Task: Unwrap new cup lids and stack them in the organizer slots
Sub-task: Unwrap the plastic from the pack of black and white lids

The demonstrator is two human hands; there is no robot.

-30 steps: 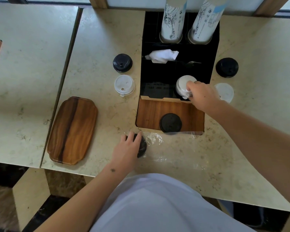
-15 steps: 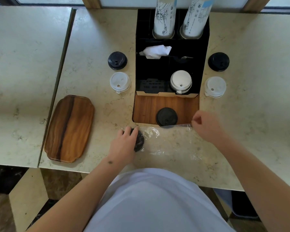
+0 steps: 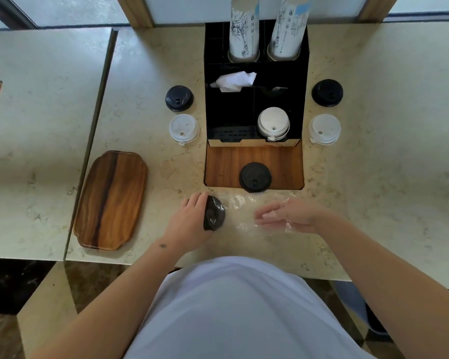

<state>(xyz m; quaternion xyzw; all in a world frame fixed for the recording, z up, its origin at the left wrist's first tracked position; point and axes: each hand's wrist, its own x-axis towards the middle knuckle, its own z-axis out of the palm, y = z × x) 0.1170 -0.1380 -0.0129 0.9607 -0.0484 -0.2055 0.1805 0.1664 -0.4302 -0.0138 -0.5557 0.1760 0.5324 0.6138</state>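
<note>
Gripping black round lids (image 3: 214, 213) — L hand (image 3: 189, 221) | R hand (image 3: 289, 215) spread inside crinkly clear wrap (image 3: 246, 203)

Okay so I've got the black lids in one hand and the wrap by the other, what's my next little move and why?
Probably pinch the loose clear wrap with your right hand and pull it away from the black lid stack. Your left hand grips the stack, the film looks bunched over it, and your right fingers lie straight in the wrap. The organizer slot beside the white lids looks free.
</note>
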